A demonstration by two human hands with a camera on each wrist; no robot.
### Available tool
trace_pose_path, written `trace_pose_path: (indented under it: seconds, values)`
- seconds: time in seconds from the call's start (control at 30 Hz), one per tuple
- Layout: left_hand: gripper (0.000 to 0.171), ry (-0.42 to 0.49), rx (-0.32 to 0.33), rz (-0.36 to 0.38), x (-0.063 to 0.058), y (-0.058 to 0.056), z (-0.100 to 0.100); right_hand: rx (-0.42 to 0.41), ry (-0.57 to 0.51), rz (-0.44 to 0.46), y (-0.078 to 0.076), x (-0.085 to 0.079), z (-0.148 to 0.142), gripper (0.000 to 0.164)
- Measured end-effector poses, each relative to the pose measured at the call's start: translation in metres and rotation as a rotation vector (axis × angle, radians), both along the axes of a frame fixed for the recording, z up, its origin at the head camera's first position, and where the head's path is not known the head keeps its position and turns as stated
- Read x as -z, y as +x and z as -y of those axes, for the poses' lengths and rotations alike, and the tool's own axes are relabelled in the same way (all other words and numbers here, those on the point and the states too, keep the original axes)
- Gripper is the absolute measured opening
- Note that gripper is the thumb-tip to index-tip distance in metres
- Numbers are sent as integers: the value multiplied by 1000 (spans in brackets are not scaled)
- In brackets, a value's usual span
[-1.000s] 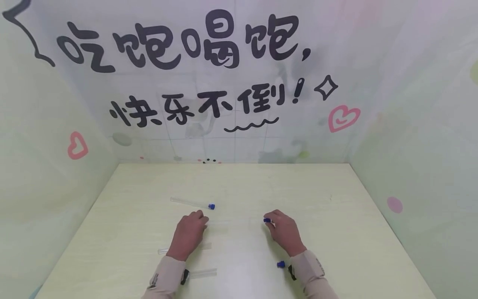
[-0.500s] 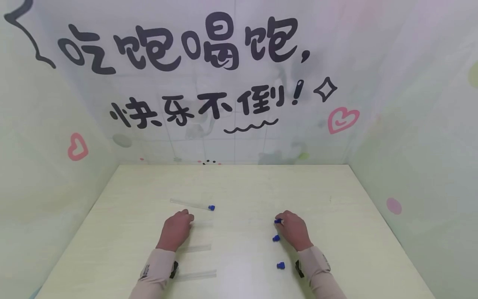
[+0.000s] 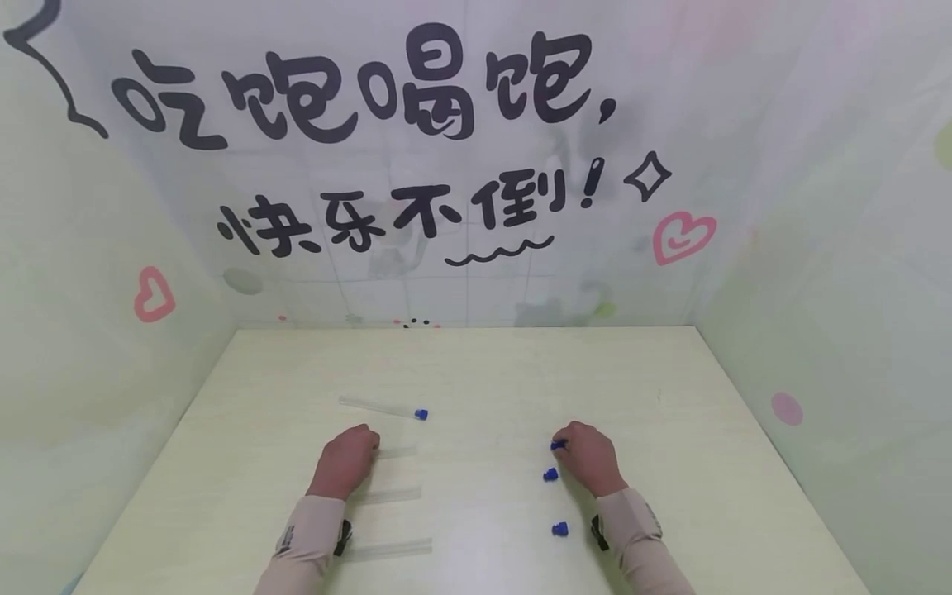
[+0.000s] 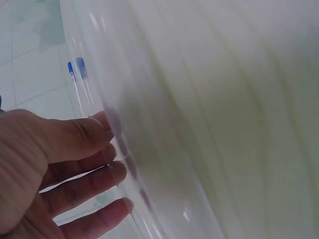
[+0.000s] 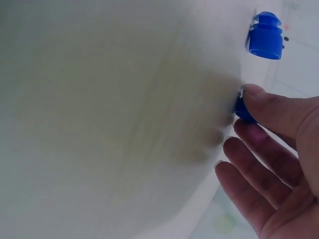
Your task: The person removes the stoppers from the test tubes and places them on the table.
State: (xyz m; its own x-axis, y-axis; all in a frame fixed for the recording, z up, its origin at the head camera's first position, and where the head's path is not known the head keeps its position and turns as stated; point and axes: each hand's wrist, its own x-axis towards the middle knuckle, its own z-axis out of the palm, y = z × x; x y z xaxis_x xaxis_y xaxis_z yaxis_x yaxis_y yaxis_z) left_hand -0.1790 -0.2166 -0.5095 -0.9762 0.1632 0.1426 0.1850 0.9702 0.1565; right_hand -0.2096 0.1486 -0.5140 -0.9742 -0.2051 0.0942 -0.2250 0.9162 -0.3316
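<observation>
My left hand (image 3: 345, 461) pinches the left part of a clear test tube (image 3: 400, 452), its right end showing past the fingertips. In the left wrist view the thumb and fingers (image 4: 82, 144) meet close to the table. My right hand (image 3: 591, 456) pinches a blue ribbed cap (image 5: 245, 112) between thumb and fingers, low at the table surface. Just nearer than that hand lies a second blue cap (image 3: 550, 474), with a third blue cap (image 3: 560, 529) farther toward the front. Two more clear tubes, a middle tube (image 3: 390, 495) and a front tube (image 3: 394, 547), lie beside the left forearm.
Beyond the left hand lies a clear tube (image 3: 378, 406) with a blue cap (image 3: 421, 414) on its right end. The pale wooden table (image 3: 476, 372) ends at a printed back wall (image 3: 461, 289), with fabric side walls left and right.
Both hands have moved apart: the left one leftward with its tube, the right one rightward with its cap. The cap nearer than the right hand has come into view. Over the last half second, little moves.
</observation>
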Motion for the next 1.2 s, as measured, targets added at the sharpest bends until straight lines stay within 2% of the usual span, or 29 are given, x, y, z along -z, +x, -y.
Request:
trace_pose_path:
  seconds: [0.4,0.53,0.67,0.73,0.83,1.03,1.2]
  values:
    - [10,-22,-15,35,2,2,-3,21,6,31,3,-2,0,16]
    - [4,-21,-14,44,-1,4,-2,27,-11,50,3,-3,-1,22]
    - [20,-15,-19,51,-9,7,-3,33,-27,42,3,-4,-1,27]
    - [31,-19,-21,40,-12,8,-4,32,-35,10,3,-4,-1,30]
    - [38,-30,2,-8,-15,9,-6,20,-51,-49,4,-5,0,32]
    - [36,-46,22,-90,-20,10,-12,-20,-81,-160,7,-11,10,36]
    - [36,-27,4,-160,-26,6,-16,-65,-86,-318,10,-19,21,38]
